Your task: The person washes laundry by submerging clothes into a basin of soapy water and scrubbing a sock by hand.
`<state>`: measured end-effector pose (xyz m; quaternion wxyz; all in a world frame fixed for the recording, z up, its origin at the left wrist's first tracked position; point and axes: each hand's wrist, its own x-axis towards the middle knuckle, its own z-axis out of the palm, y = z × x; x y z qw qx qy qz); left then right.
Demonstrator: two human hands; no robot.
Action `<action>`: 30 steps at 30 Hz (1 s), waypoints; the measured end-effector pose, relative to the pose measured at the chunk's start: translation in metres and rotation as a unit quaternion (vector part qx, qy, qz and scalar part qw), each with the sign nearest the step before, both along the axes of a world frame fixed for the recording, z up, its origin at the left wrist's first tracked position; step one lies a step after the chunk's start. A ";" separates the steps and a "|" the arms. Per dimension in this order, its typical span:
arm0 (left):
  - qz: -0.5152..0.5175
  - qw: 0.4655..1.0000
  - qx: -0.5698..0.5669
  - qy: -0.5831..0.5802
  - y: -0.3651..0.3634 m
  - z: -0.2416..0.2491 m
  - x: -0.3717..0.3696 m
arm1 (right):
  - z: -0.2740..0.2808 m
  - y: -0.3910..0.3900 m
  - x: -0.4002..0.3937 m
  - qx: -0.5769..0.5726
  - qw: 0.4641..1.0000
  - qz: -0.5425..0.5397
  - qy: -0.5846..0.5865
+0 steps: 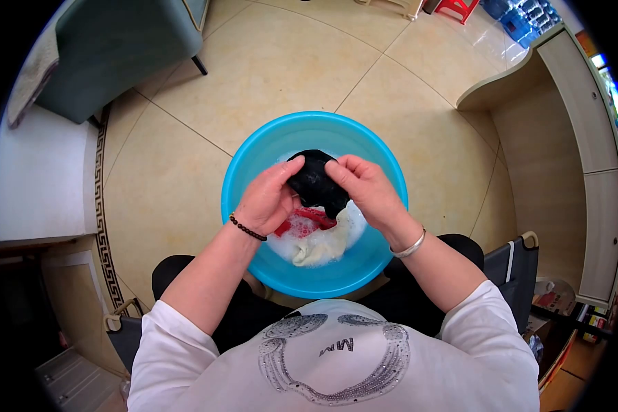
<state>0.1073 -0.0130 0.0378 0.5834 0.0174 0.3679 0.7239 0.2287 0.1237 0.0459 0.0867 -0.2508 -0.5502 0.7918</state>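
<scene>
A black cloth item, wet and bunched, is held up between my two hands over a blue basin; its exact kind I cannot make out. My left hand grips its left side, thumb on top. On the right edge, my right hand pinches it between thumb and fingers. Below, inside the basin, a red cloth and a cream-white cloth lie in soapy foam. The cloth's lower end hangs down near the red cloth.
Tiled floor surrounds the basin. A grey-green sofa stands at upper left, a wooden cabinet at right. Farther back are a red stool and blue water bottles. Cardboard boxes sit at lower right.
</scene>
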 end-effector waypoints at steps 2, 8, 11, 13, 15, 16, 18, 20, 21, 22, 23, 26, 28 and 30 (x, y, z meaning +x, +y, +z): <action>-0.036 0.998 0.011 0.049 0.000 -0.002 0.000 | 0.002 0.003 0.002 0.093 0.993 0.064 -0.037; -0.006 0.999 0.022 0.040 0.000 -0.001 -0.001 | 0.008 0.006 0.003 0.154 0.985 0.060 -0.052; -0.043 0.999 0.016 0.012 -0.001 0.004 -0.003 | 0.006 0.006 0.005 0.170 0.981 0.062 -0.065; -0.071 0.996 -0.017 0.047 -0.001 0.008 0.000 | 0.000 0.004 0.006 0.189 0.978 0.066 -0.058; -0.099 0.990 -0.061 0.084 -0.001 0.011 0.005 | 0.002 0.001 0.006 0.208 0.974 0.069 -0.050; -0.097 0.990 -0.059 0.086 -0.001 0.011 0.006 | 0.004 0.000 0.007 0.208 0.976 0.054 -0.046; -0.092 0.995 -0.031 0.035 -0.001 0.011 0.007 | 0.007 -0.001 0.008 0.208 0.977 0.039 -0.040; -0.070 0.997 -0.030 0.033 -0.002 0.014 0.010 | 0.011 0.002 0.010 0.165 0.985 -0.029 -0.043; -0.049 0.998 -0.030 0.029 -0.002 0.015 0.011 | 0.013 0.003 0.013 0.165 0.985 -0.030 -0.041; -0.050 0.998 -0.029 0.030 -0.003 0.015 0.012 | 0.014 0.004 0.016 0.221 0.974 -0.038 -0.020; -0.034 0.998 -0.031 0.032 -0.003 0.015 0.013 | 0.016 0.004 0.018 0.277 0.960 -0.046 0.001; -0.013 0.999 -0.031 0.035 -0.003 0.011 0.015 | 0.029 -0.004 0.023 0.405 0.914 0.001 0.005; -0.009 0.999 -0.030 0.036 -0.004 0.007 0.017 | 0.026 -0.010 0.020 0.457 0.889 -0.013 0.034; -0.024 0.994 -0.037 0.099 -0.005 0.005 0.020 | 0.023 -0.014 0.019 0.507 0.860 -0.027 0.059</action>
